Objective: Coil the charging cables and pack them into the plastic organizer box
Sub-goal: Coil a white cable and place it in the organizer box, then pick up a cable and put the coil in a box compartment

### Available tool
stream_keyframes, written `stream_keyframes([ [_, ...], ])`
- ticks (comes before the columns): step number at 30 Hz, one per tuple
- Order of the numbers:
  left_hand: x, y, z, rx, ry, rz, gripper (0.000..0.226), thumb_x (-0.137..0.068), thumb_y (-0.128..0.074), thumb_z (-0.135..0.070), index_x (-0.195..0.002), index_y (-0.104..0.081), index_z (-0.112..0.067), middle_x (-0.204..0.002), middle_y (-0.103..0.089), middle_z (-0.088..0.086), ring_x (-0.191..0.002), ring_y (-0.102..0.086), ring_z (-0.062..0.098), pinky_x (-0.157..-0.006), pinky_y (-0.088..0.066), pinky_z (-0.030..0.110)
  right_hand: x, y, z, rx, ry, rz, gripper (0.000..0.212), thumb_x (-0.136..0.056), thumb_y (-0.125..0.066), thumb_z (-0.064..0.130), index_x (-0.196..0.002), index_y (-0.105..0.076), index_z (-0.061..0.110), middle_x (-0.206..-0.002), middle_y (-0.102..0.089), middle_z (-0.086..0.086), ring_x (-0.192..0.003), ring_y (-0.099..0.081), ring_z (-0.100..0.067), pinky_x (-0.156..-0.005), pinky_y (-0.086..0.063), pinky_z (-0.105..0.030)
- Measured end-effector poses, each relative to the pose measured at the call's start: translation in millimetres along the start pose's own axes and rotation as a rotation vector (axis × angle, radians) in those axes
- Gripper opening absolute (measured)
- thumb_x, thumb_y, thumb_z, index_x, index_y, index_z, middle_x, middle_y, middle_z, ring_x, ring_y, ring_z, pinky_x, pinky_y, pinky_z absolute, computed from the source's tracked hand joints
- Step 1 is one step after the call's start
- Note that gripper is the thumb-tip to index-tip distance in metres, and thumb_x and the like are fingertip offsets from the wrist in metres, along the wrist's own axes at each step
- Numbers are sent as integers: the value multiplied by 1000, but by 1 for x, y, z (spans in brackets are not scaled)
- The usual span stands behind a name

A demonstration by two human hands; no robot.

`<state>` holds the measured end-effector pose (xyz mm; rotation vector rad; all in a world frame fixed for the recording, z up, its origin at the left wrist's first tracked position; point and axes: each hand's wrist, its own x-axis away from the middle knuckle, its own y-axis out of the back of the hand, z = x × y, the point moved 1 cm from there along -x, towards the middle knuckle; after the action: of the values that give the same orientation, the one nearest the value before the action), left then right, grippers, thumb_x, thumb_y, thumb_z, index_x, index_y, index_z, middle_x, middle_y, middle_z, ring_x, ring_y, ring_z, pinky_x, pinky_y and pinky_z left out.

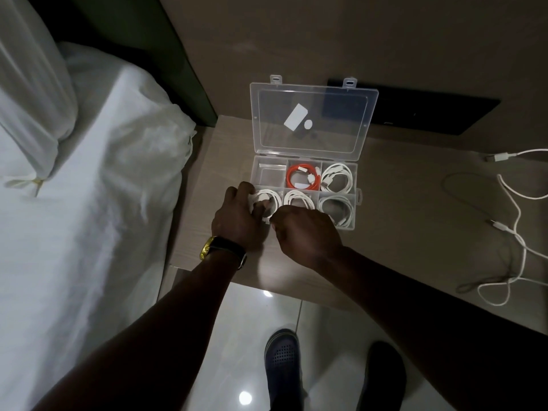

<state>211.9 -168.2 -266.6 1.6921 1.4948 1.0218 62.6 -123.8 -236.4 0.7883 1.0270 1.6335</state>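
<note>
Beside the bed, on a pale wooden table [400, 209], sits the clear plastic box [305, 191] with its lid [314, 120] swung open and leaning toward the far wall; six compartments show, two rows of three. My left hand [240, 218] is curled over the near-left compartment, fingers closed on a coiled white cable [271, 200] that lies in it; my right hand [305, 235] comes in just beside it at the near edge of the box, fingertips pinched on the same coil. The near-middle compartment holds another white coil [298, 198], and the near-right one a greyish coil [338, 210]; in the far row an orange cable [302, 178] lies coiled in the middle and a white coil [338, 178] on the right; whether the far-left compartment holds anything I cannot tell. Well to the right on the table, two loose cables [516, 221] lie uncoiled and tangled, apart from the box. A watch [222, 250] with a gold case circles my left wrist; white bedding [89, 173] fills the left side; my dark shoes [281, 363] stand on the glossy tiled floor [237, 336] below the table's near edge.
</note>
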Motion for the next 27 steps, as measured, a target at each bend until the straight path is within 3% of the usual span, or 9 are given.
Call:
stream_keyframes([
  [3,1,1,2,30,5,-37,45,-75,-67,-41,-109,-44,-25,-103,-53,4,-66,-45,20,-60,-36,31,4,3,-1,-26,-21,7,21,-87,-51,21,-97,-69,25,-97,-72,2,-81,-69,-29,-62,-49,-31],
  [5,4,3,1,58,-1,-95,41,-79,-57,-46,-108,-46,-19,-102,-54,7,-67,-46,20,-58,-33,29,7,7,-2,-73,-27,2,19,-86,-52,21,-94,-69,24,-96,-71,1,-81,-69,-29,-64,-52,-34],
  [8,8,8,3,98,-87,-206,33,-85,-57,-30,-109,-51,-9,-105,-55,15,-80,-57,35,-62,-42,35,22,22,-13,-133,-89,-50,16,-89,-54,24,-93,-69,24,-95,-71,3,-83,-68,-26,-67,-55,-37],
  [10,14,9,4,116,-124,-284,29,-89,-59,-22,-113,-53,-8,-107,-55,16,-88,-58,35,-70,-48,39,41,39,-36,-126,-199,-155,12,-90,-59,25,-92,-71,26,-96,-72,5,-85,-69,-21,-70,-54,-31],
  [13,32,5,-7,178,-153,-350,26,-93,-56,-29,-113,-53,-13,-101,-53,8,-86,-55,22,-69,-41,29,80,69,-97,-146,-473,-286,8,-89,-66,24,-91,-75,25,-94,-75,0,-80,-70,-21,-71,-50,-27],
  [17,66,-8,-41,295,-212,-295,25,-94,-54,-32,-113,-55,-15,-96,-47,-3,-78,-48,11,-66,-39,24,135,101,-184,-85,-850,-345,14,-90,-65,25,-99,-76,23,-106,-75,-4,-95,-70,-27,-77,-47,-28],
  [22,93,-29,-102,395,-232,-161,22,-93,-55,-30,-111,-56,-18,-85,-47,-4,-74,-50,8,-66,-36,9,156,111,-244,30,-897,-478,17,-86,-65,12,-102,-68,6,-107,-67,-21,-100,-60,-41,-89,-45,-42],
  [24,100,-36,-126,422,-261,-115,19,-92,-56,-28,-110,-56,-20,-84,-49,-6,-74,-53,6,-66,-36,9,155,106,-256,44,-929,-514,30,-81,-69,14,-108,-59,6,-114,-59,-21,-102,-55,-42,-89,-42,-43],
  [27,107,-49,-155,443,-327,-36,14,-92,-58,-24,-106,-58,-22,-86,-53,-10,-78,-55,1,-69,-37,9,149,88,-258,-119,-1042,-420,46,-82,-64,13,-126,-49,7,-122,-58,-23,-110,-54,-42,-90,-45,-44],
])
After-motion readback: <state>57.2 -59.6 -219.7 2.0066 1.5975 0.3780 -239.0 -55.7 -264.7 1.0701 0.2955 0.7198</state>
